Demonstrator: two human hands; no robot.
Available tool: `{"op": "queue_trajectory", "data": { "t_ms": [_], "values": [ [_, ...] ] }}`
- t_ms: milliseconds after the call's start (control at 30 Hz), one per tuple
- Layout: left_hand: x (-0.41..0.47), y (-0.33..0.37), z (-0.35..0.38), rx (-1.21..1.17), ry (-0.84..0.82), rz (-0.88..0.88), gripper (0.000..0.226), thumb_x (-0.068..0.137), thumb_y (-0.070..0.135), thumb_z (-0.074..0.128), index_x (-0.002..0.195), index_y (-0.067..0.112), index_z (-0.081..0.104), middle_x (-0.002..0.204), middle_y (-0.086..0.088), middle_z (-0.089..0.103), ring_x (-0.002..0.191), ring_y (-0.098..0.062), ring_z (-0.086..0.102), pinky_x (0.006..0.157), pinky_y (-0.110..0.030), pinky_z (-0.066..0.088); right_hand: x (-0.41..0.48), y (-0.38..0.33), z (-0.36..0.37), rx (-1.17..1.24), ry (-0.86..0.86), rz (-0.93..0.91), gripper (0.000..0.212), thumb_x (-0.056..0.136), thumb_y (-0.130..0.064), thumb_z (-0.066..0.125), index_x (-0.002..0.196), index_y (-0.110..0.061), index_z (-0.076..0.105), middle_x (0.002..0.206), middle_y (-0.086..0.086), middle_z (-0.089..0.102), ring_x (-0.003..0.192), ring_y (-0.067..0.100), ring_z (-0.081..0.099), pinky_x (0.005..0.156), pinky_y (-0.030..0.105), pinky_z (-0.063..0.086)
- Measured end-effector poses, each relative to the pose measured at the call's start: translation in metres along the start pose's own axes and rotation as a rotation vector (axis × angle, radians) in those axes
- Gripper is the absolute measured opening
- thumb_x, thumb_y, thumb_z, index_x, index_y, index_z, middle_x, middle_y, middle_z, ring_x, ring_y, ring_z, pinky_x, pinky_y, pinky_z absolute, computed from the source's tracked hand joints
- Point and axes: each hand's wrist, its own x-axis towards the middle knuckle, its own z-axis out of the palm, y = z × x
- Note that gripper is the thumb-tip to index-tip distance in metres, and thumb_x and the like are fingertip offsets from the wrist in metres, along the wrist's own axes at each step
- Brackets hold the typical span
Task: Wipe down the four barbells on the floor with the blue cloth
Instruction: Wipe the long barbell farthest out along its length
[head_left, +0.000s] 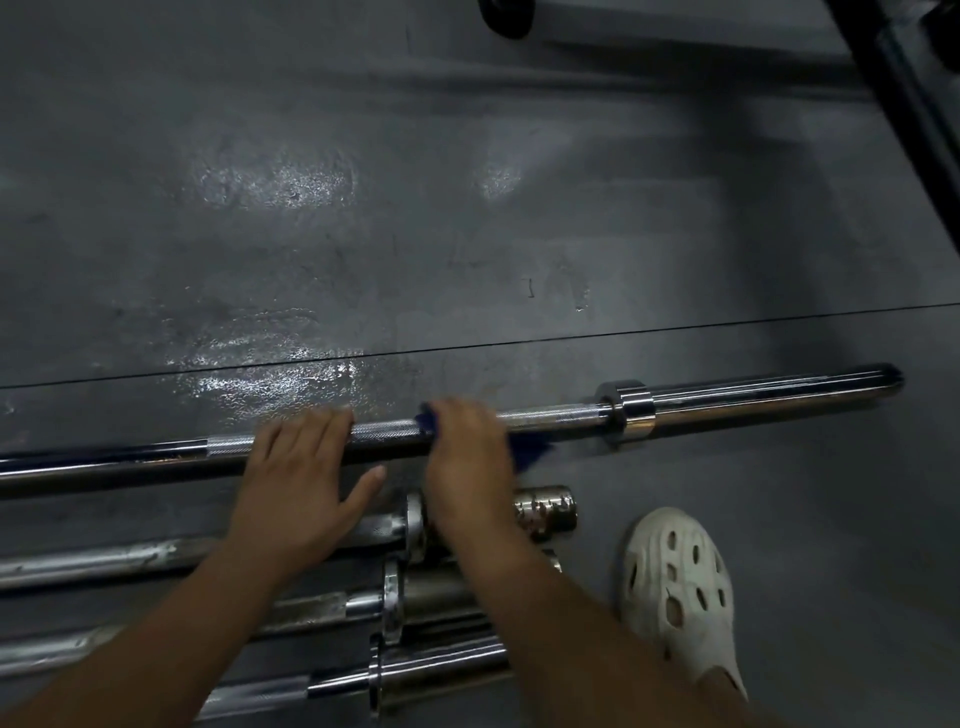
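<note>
A long chrome barbell (561, 415) lies across the dark floor, its sleeve and collar at the right. My right hand (467, 457) presses the blue cloth (527, 452) around its knurled shaft; only the cloth's edges show. My left hand (301, 478) rests flat on the same shaft just to the left, fingers spread, thumb pointing right. Nearer to me lie three shorter barbells side by side: the second barbell (156, 558), the third barbell (311, 608) and the nearest barbell (441, 667), partly hidden under my forearms.
My foot in a white perforated clog (680, 587) stands at the lower right beside the barbell ends. A black equipment frame (909, 88) crosses the top right corner, and a dark wheel (506, 15) sits at the top edge. A floor seam (467, 351) runs behind the long bar.
</note>
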Motion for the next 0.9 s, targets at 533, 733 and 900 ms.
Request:
{"op": "queue_trajectory", "data": {
  "t_ms": [533,733,900],
  "values": [
    [0.001,-0.008,0.002,-0.014,-0.037,0.01,0.085,0.091,0.073,0.016,0.153,0.018,0.034,0.159,-0.004,0.034,0.149,-0.022,0.023,0.12,-0.037,0.001,0.019,0.061,-0.048,-0.087,-0.124,-0.108,0.035,0.087,-0.005,0.05,0.117,-0.019,0.062,0.109,0.0,0.062,0.097,0.019,0.056,0.085,0.034,0.049],
    [0.003,-0.007,0.005,-0.018,-0.034,0.007,0.086,0.091,0.074,0.018,0.153,0.016,0.035,0.158,-0.005,0.035,0.148,-0.023,0.024,0.12,-0.039,0.004,0.017,0.088,-0.054,-0.216,0.125,0.144,0.032,0.086,0.001,0.062,0.117,-0.004,0.064,0.124,0.011,0.052,0.116,0.027,0.045,0.095,0.04,0.048],
    [0.007,-0.01,0.004,-0.03,-0.04,0.016,0.089,0.089,0.077,0.014,0.154,0.018,0.033,0.16,-0.004,0.032,0.149,-0.022,0.022,0.12,-0.041,0.004,0.038,0.102,-0.069,-0.202,0.149,0.158,0.05,0.081,0.005,0.06,0.126,-0.015,0.059,0.113,0.005,0.058,0.107,0.024,0.049,0.086,0.037,0.047]
  ]
}}
